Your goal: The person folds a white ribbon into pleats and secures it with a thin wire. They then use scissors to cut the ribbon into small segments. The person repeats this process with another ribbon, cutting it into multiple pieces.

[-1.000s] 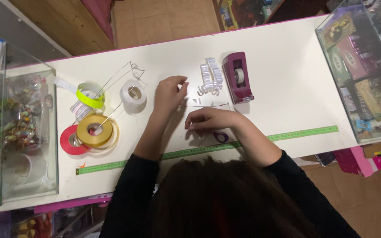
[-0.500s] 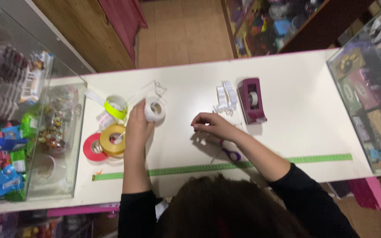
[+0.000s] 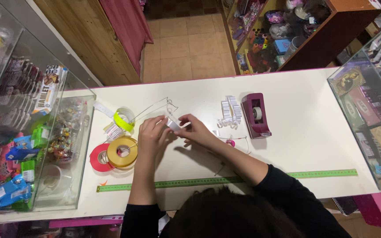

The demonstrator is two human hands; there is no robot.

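Nearest the person, a green tape measure (image 3: 225, 180) lies flat along the counter's (image 3: 314, 145) front edge, laid out straight as if for measuring lengths. Above it, both hands meet over the counter's middle. The left hand (image 3: 151, 135) and right hand (image 3: 195, 130) are each closed in a pinch on a white ribbon (image 3: 173, 125), which is held between them just off the surface; holding it at two points keeps the strip taut. To the left, a gold spool (image 3: 122, 152) overlaps a red spool (image 3: 99, 157), with a yellow spool (image 3: 123, 119) beyond, all within the left hand's reach. To the right, a maroon tape dispenser (image 3: 255, 114) stands beside white ribbon curls (image 3: 228, 112). Glass display cases (image 3: 31, 132) flank the counter.
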